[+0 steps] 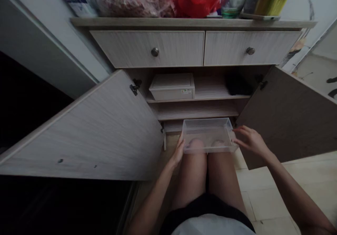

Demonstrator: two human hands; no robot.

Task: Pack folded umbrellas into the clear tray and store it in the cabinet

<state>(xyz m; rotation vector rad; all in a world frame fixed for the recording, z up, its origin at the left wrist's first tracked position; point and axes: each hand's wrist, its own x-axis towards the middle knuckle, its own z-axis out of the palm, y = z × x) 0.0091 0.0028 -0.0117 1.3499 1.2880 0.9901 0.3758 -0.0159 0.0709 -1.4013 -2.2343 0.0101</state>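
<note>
Clear plastic box (pixel 207 133), lidless, at our knees (pixel 196 147) before the open cabinet (pixel 189 24).
Our left hand (pixel 179 151) clasps its left end, fingers closed against the wall; our right hand (pixel 250 141) is spread open, fingertips just meeting the right end. Both doors (pixel 86 133) stand wide; a white lidded box (pixel 172 86) sits on the upper shelf (pixel 210 96).

Centre frame: left door (pixel 86 129) and right door (pixel 284 115) swung wide, flanking the way in | upper shelf (pixel 207 89): white lidded box (pixel 172 86) left, dark bundle (pixel 238 84) right, gap between | middle shelf (pixel 195 111): open across its width | lower centre: clear tub (pixel 207 135) and knees (pixel 196 156) block the bottom opening.
</note>
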